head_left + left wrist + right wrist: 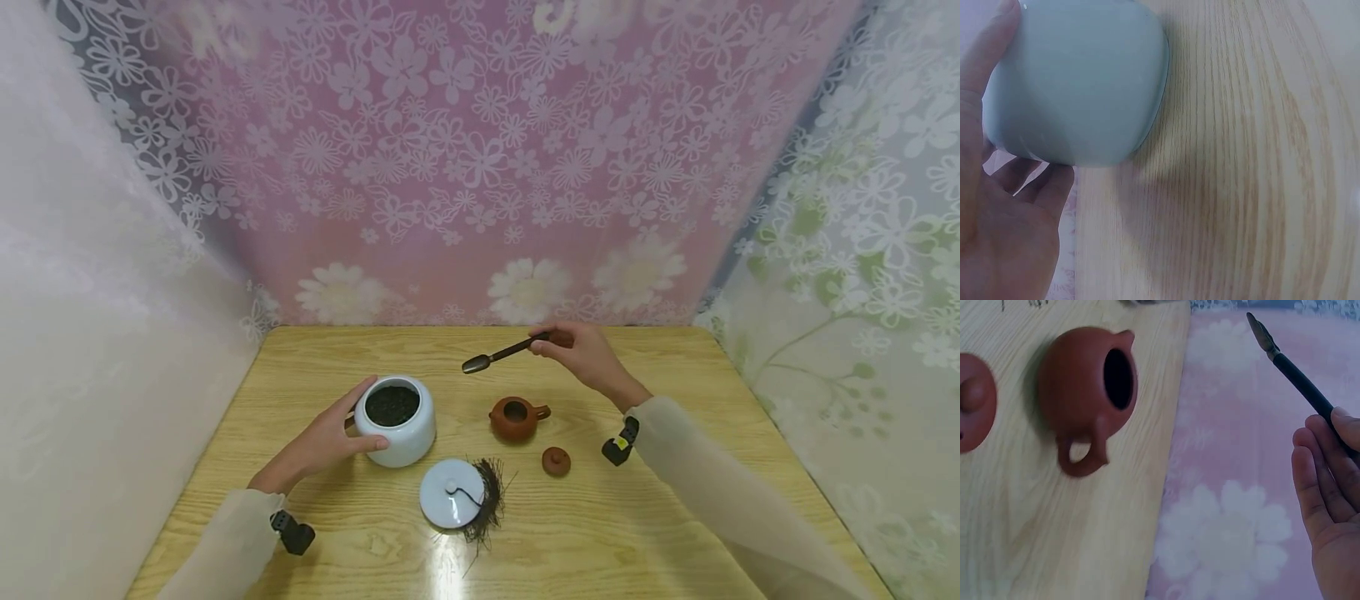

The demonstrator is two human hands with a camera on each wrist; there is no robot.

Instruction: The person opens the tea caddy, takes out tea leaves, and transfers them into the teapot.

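My left hand [330, 433] holds a white ceramic jar [408, 437], thumb on its near side and fingers around the far side. Dark loose tea leaves [392, 405] show through the jar's open mouth. In the left wrist view the jar [1079, 81] appears tilted, its base edge close to the wood. My right hand [581, 357] pinches the dark handle of a small tea scoop [477, 363], held in the air between the jar and a brown clay teapot [513, 421]. The teapot has no lid on, and its opening looks dark in the right wrist view.
The teapot's small clay lid [556, 462] lies to its right on the wooden table [630, 533]. Nearer me is the jar's white lid [450, 500], with a dark cord on its knob and a bundle of thin dark twigs [491, 500] beside it. Floral curtains surround the table.
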